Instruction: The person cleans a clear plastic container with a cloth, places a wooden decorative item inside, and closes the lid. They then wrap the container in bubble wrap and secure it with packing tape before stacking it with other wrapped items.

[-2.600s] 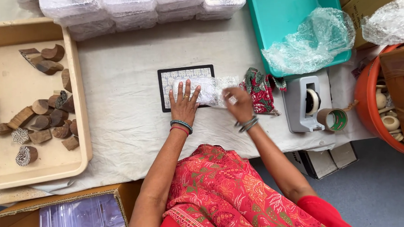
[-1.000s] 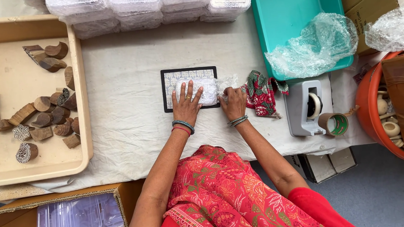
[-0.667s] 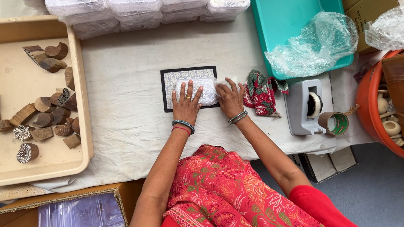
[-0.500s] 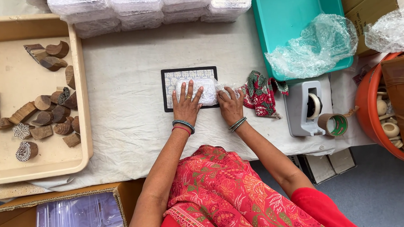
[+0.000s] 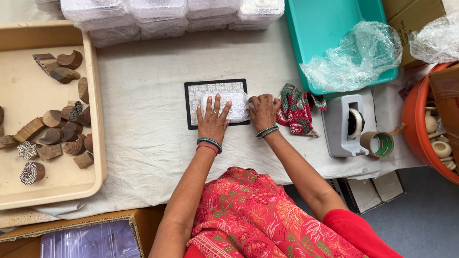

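Left hand (image 5: 213,119) flat on wrapped packet (image 5: 232,103), right hand (image 5: 263,109) pressing its end

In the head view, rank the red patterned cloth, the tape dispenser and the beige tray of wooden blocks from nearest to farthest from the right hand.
1. Red patterned cloth: just right of the right hand, nearly touching.
2. Tape dispenser: farther right, beyond the cloth.
3. Beige tray of wooden blocks: far left, past the left hand.

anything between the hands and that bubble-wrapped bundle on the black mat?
Nothing visible. The left hand lies flat on the bubble-wrapped bundle, and the right hand presses its right end. The red patterned cloth lies beside the right hand, off the black mat.
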